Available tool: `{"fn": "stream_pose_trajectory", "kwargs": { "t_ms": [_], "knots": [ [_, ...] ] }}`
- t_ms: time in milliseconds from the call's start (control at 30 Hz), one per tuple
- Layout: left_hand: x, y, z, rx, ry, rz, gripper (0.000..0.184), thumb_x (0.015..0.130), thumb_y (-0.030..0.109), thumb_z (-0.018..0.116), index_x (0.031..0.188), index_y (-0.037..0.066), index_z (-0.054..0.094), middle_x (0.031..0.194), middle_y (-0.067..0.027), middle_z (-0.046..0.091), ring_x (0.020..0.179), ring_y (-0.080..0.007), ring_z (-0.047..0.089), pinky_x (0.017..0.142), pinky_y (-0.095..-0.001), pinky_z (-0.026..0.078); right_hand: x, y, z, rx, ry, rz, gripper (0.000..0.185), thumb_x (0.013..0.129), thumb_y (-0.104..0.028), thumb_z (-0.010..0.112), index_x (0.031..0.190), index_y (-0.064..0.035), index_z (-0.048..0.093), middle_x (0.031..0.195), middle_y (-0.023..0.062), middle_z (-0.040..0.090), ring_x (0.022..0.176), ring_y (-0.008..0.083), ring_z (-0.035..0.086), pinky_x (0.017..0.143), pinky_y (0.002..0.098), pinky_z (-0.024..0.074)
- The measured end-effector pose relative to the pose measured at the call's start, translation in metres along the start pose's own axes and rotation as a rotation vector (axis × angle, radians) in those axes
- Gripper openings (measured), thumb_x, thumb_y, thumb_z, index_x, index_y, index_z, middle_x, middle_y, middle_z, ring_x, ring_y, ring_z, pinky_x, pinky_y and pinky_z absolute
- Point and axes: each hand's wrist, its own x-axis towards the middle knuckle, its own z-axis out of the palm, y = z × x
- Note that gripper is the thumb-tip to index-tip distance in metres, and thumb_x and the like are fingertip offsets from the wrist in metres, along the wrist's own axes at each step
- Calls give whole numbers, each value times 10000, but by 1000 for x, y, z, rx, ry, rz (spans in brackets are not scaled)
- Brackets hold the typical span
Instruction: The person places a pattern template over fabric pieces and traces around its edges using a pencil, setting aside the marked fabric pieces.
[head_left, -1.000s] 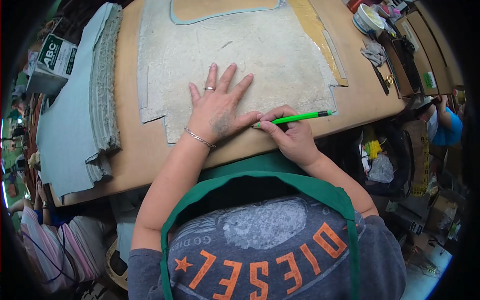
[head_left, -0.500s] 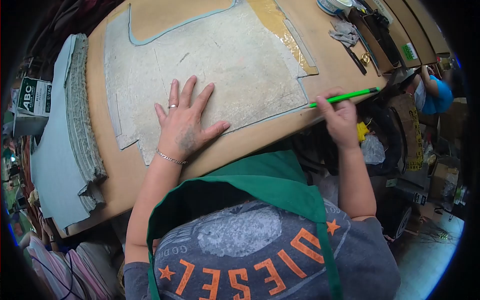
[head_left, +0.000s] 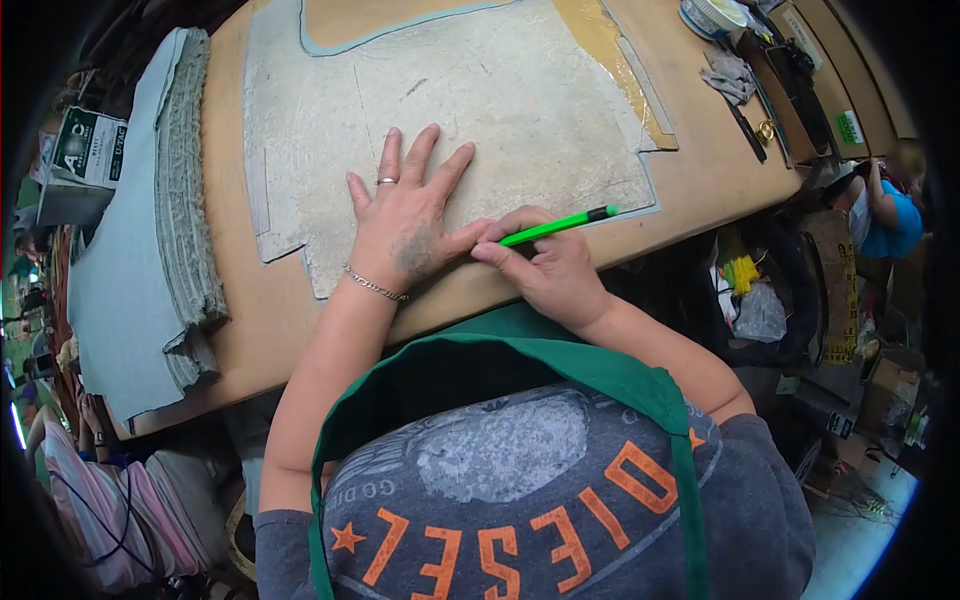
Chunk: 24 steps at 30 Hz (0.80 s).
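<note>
A worn, off-white flat template (head_left: 540,120) lies on the tan tabletop (head_left: 250,345), with a thin light-blue edge (head_left: 640,211) of sheet material showing from beneath it. My left hand (head_left: 410,220) rests flat on the template near its front edge, fingers spread. Beside the left thumb, my right hand (head_left: 560,270) grips a bright green pencil (head_left: 556,228). The pencil slants up to the right, and its black end points away from the left hand. Its tip is hidden by my right fingers, at the template's front edge.
A thick stack of light-blue fabric pieces (head_left: 125,270) sits at the table's left. A black pen (head_left: 748,132), grey rag (head_left: 728,77), tub (head_left: 712,16) and cardboard boxes (head_left: 825,60) line the right side. Other people are partly visible at both edges.
My right hand has moved left with the pencil along the template's front edge, from its right corner to beside my left thumb. My left hand stays flat on the template. The view has shifted slightly.
</note>
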Motion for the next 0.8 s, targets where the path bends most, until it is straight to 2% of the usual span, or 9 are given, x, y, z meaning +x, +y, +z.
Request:
{"fn": "stream_pose_trajectory", "kwargs": {
  "t_ms": [67,200,267,333,367,400,533,633,800],
  "knots": [
    [0,-1,0,13,-3,6,725,682,600,562,1302,268,386,1414,-72,235,1314,-346,137,908,-700,156,1,5,5,-56,4,-106,141,766,-133,655,763,-15,578,698,91,579,637,170,550,580,280,423],
    [0,1,-1,9,-2,6,727,683,599,561,1305,268,381,1411,-73,238,1313,-345,139,908,-699,161,-1,1,-7,46,10,65,135,782,-132,634,752,-19,567,694,83,564,626,159,529,574,275,415],
    [1,2,-2,-10,-6,3,739,670,585,586,1303,263,383,1409,-75,234,1312,-345,140,906,-695,165,0,-2,-29,-81,10,39,127,786,-129,628,757,-29,556,683,62,549,626,131,510,572,264,409],
    [-1,2,-3,-27,1,6,746,664,581,596,1300,254,386,1406,-79,234,1309,-352,139,906,-694,166,-6,7,-62,-150,113,193,120,800,-133,618,776,-41,544,672,14,520,620,89,465,567,236,393],
    [-1,1,-1,-35,13,7,746,665,584,595,1298,249,388,1404,-83,235,1308,-357,138,907,-694,165,-11,17,-87,-65,181,311,100,818,-130,602,800,-51,544,697,-5,531,630,75,464,578,228,393],
    [-2,-1,0,-40,26,8,747,666,588,593,1296,243,390,1402,-87,236,1306,-363,138,908,-695,163,-12,20,-113,-59,245,328,68,832,-110,587,819,-58,545,727,-15,539,655,62,470,590,217,394],
    [-2,-2,1,-81,39,13,747,669,619,567,1291,246,390,1401,-91,236,1302,-373,143,913,-700,158,-26,25,-187,-346,431,111,71,850,-101,573,832,-40,541,758,-1,543,722,67,517,617,195,409],
    [-3,-4,4,-69,39,8,754,666,640,553,1293,255,387,1400,-89,235,1302,-373,143,912,-701,163,-25,12,-172,-165,521,159,62,850,-95,574,841,-44,540,766,5,541,720,73,521,642,201,420],
    [-2,-3,1,-62,30,-3,760,660,630,563,1299,262,380,1402,-84,237,1304,-367,142,911,-702,158,-14,20,-101,-15,296,173,67,834,-70,587,859,-38,534,767,17,544,719,88,516,665,215,421]
  ]
}}
